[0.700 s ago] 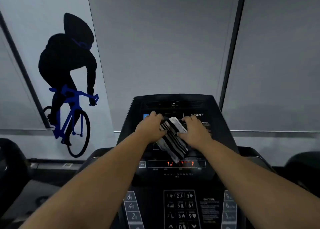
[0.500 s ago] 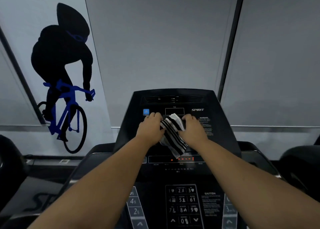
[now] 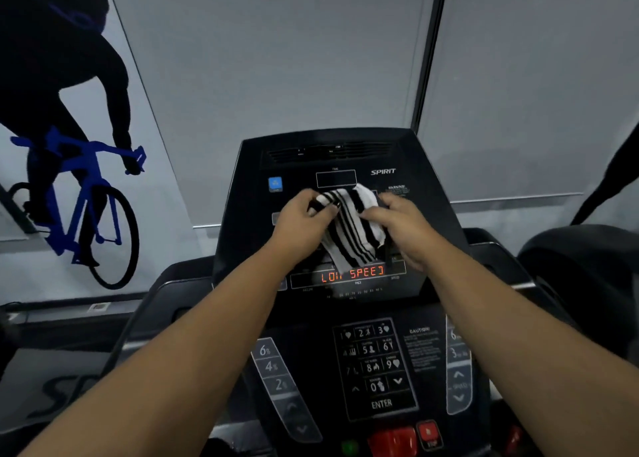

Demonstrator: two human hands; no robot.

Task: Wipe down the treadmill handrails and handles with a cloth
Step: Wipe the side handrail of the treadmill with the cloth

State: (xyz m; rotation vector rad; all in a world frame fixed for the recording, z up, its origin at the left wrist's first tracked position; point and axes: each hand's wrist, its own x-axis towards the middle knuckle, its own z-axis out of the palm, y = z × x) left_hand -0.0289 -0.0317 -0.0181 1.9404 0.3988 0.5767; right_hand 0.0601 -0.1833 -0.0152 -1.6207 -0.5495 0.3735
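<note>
A black-and-white striped cloth (image 3: 352, 228) hangs in front of the upper face of the black treadmill console (image 3: 249, 166). My left hand (image 3: 301, 225) pinches the cloth's top left corner. On the cloth's right side my right hand (image 3: 401, 228) grips it with curled fingers. Both forearms reach forward over the keypad. The left handrail (image 3: 166, 287) and right handrail (image 3: 518, 285) curve away on either side below the console, partly hidden by my arms.
The display reads "LOW SPEED" (image 3: 352, 273) in orange. A number keypad (image 3: 375, 363), incline keys (image 3: 276, 377) and red stop buttons (image 3: 397, 439) lie below my arms. Another dark machine (image 3: 581, 270) stands at right. A cyclist mural (image 3: 69, 138) covers the left wall.
The view has shifted closer to the console. My hands have drawn slightly apart and spread the cloth out between them. The display text now reads clearly.
</note>
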